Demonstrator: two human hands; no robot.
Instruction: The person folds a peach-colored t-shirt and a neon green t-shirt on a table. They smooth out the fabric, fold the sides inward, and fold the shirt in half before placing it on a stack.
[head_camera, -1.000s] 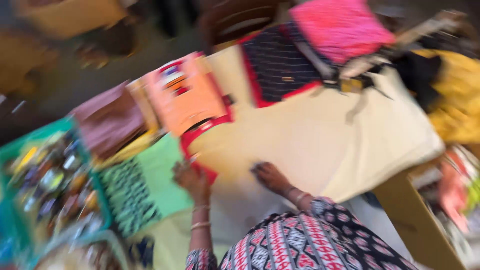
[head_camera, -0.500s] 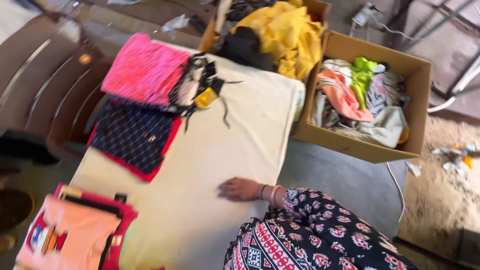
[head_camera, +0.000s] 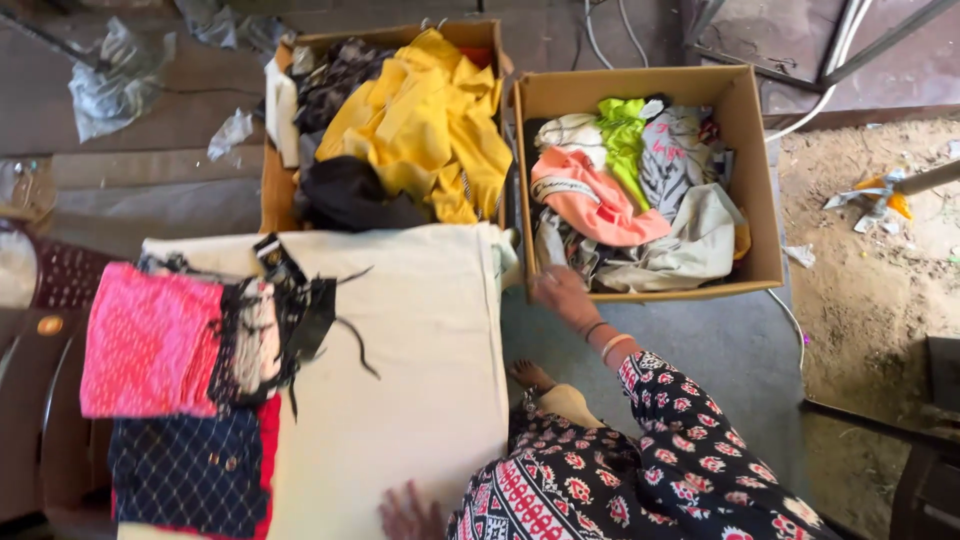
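Right hand (head_camera: 562, 295) now at box (head_camera: 760, 190) (fingers blurred)

A person in a patterned dark garment with bangles at the wrist

The right hand (head_camera: 562, 296) is bare, and its wrist carries a thin dark band next to a pale bangle. The sleeve above begins just past the wrist: black cloth strewn with small red and white flower-like motifs. The same print covers the lap, where a broad border runs across in red with white zigzag and block shapes. A bare foot shows below the garment, an anklet at its ankle. The left hand (head_camera: 408, 512) shows only its fingers, blurred.
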